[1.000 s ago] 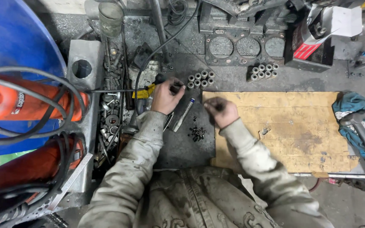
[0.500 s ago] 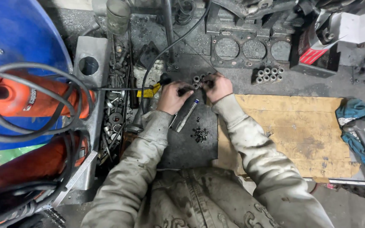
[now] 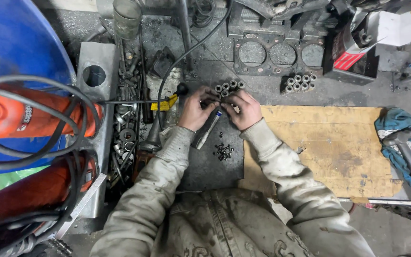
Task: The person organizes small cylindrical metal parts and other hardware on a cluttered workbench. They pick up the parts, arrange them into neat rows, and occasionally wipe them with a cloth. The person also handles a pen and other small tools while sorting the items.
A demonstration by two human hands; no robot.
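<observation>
Fingers [image 3: 213, 101] among grey metal cylinders [image 3: 228, 86]

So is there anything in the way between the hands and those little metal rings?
Nothing visible. The left hand and the right hand are already at the cluster of small metal rings, fingers touching its near edge. A grey tube lies below the hands, not between them and the rings.

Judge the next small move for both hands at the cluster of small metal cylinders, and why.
Probably lift one cylinder clear: the left hand and right hand both meet at the near edge of the cluster of small grey metal cylinders, though what the fingers grip is hidden.
</observation>
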